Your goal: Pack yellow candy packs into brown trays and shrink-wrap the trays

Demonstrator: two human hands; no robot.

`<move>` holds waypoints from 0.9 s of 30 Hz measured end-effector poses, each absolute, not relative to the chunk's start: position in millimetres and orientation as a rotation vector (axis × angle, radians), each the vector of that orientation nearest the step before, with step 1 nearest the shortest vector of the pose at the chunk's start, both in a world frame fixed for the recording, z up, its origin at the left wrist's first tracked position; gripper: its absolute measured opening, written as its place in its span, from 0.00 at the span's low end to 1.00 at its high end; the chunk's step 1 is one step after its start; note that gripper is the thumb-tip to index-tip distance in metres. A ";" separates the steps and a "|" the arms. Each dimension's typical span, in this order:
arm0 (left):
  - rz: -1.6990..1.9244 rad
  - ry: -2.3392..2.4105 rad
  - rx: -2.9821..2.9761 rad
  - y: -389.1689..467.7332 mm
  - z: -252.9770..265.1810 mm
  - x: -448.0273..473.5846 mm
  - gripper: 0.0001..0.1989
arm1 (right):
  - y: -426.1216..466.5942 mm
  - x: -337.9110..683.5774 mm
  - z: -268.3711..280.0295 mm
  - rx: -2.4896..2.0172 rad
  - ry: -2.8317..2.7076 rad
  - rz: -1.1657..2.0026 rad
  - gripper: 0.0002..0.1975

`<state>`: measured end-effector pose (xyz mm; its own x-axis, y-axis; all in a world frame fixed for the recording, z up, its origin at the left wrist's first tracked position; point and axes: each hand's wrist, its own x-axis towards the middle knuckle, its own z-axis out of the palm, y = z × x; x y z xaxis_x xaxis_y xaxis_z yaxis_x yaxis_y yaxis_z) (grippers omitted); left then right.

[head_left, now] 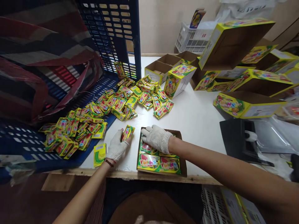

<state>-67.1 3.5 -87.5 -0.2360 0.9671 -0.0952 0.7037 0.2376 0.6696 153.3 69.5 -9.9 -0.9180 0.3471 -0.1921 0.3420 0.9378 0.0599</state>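
My left hand [118,145], in a white knit glove with bare fingertips, is closed on a small yellow-green candy packet [128,133] just above the white table. To its right lies an open carton [183,155] with rows of "TWINS" packets [148,161] inside. My right hand [157,138], gloved too, reaches over the carton's far left part with its fingers bent down into it. Whatever may be under those fingers is hidden. One packet [100,155] lies flat beside my left wrist.
A heap of loose packets [120,102] spills from a tipped blue crate [137,37] on the left. Open yellow cartons [233,105] are stacked at the right, near a black tape dispenser [235,140]. One upright carton [179,81] stands behind the heap. The table's wooden edge [196,179] runs in front.
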 end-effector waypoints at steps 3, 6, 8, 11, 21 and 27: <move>1.008 1.895 1.297 -15.5 -83.9 -63.2 0.31 | 62.7 165.1 1.4 0.743 2.808 -0.074 0.11; 1.121 1.833 1.229 -28.3 -73.8 -61.0 0.32 | 52.8 175.3 -0.6 1.040 2.672 -0.290 0.19; 1.149 1.773 1.259 -32.5 -66.4 -57.9 0.33 | 44.9 176.2 -11.6 1.131 2.638 -0.448 0.17; 1.169 1.679 1.392 -33.0 -55.5 -49.7 0.34 | 35.4 174.8 -34.1 1.085 2.689 -0.709 0.09; 0.850 1.192 2.480 -11.7 -18.2 9.7 0.24 | 48.0 220.6 16.9 1.514 2.802 -0.954 0.15; 0.462 1.243 2.602 -27.8 -20.4 37.3 0.21 | 47.2 212.5 44.0 1.053 2.289 -0.569 0.12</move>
